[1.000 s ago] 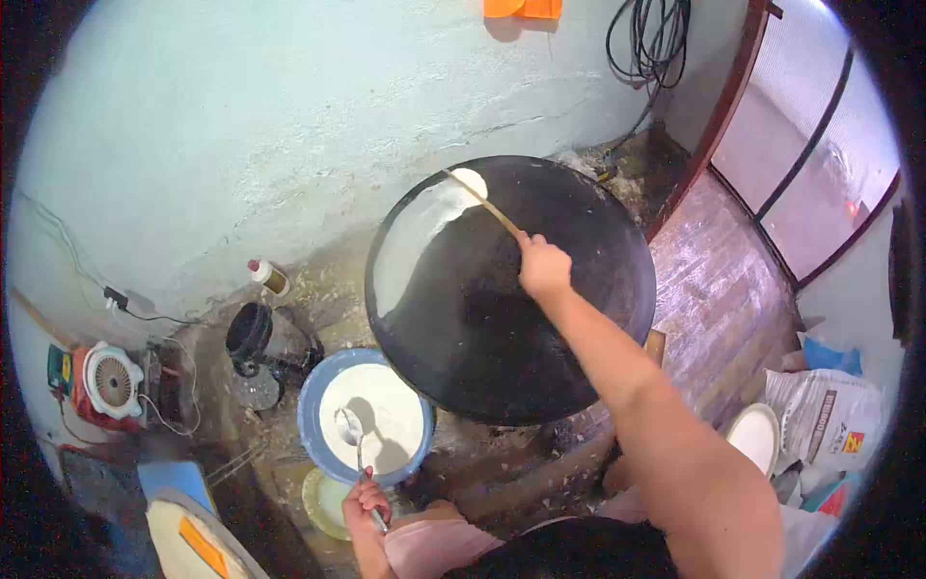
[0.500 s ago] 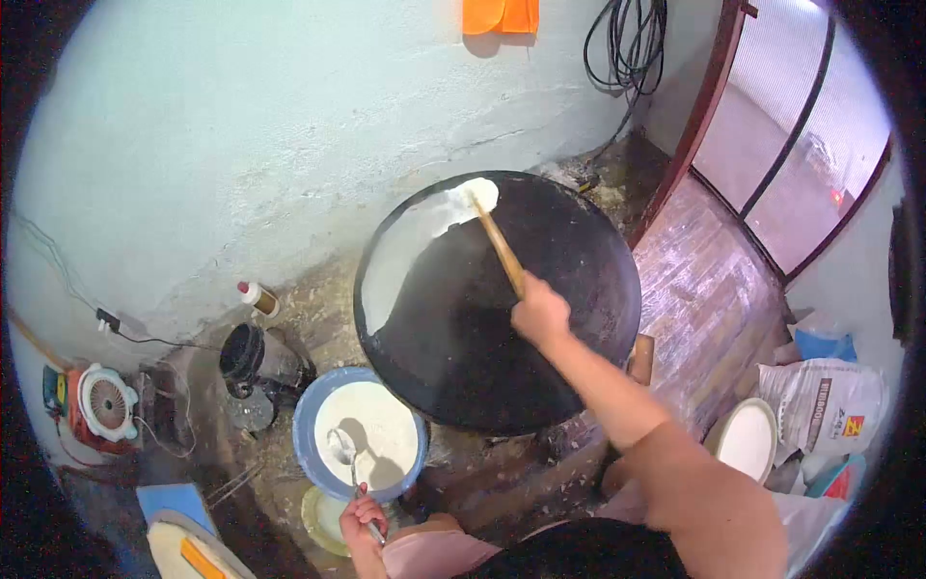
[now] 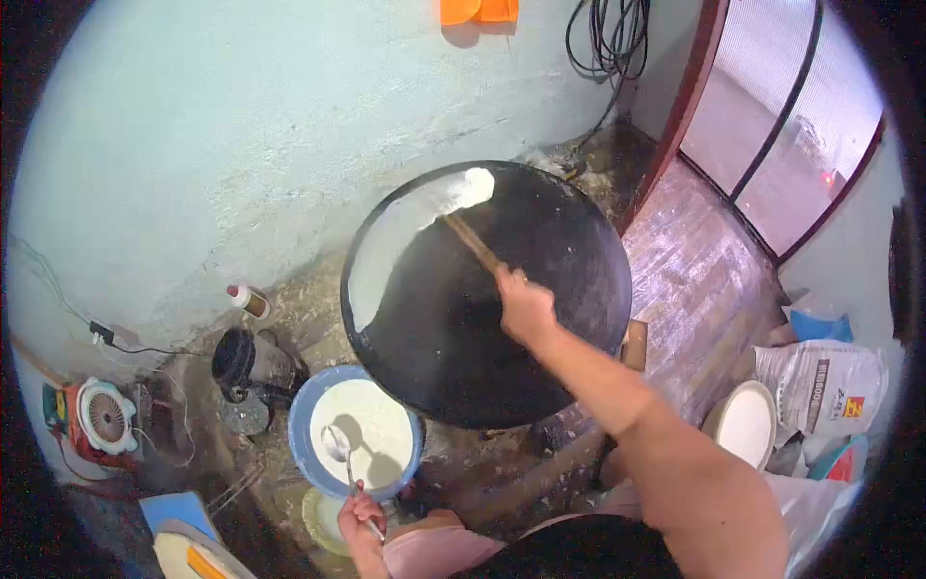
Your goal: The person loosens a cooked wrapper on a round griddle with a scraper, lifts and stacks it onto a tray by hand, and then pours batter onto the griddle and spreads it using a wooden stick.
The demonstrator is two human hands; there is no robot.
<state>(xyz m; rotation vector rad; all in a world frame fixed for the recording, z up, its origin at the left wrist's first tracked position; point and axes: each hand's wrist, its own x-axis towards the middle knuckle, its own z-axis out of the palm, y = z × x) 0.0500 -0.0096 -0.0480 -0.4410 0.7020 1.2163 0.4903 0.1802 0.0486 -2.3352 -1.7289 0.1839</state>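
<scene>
My right hand (image 3: 526, 304) is closed round the wooden handle of a batter spreader (image 3: 471, 240), held over the large round black griddle (image 3: 502, 357). The spreader's far end is at the inner edge of a curved band of white batter (image 3: 378, 259) along the griddle's upper left. A thicker blob ends that band near the top rim. Low in view, my left hand (image 3: 361, 514) grips the handle of a metal ladle (image 3: 337, 442), whose bowl is over the creamy batter (image 3: 378, 420) in a blue basin (image 3: 300, 436).
Left of the basin are a black container (image 3: 246, 359), a bottle (image 3: 249, 300) and a small blower (image 3: 106, 417) with cables. A pale bowl (image 3: 323, 511) sits below the basin. At right are a white tub (image 3: 748, 425), a printed sack (image 3: 820, 381) and a door (image 3: 772, 125).
My right hand and the spreader have shifted left, from the batter blob to the band's inner edge. My left hand still holds the ladle over the basin. The view has shifted slightly.
</scene>
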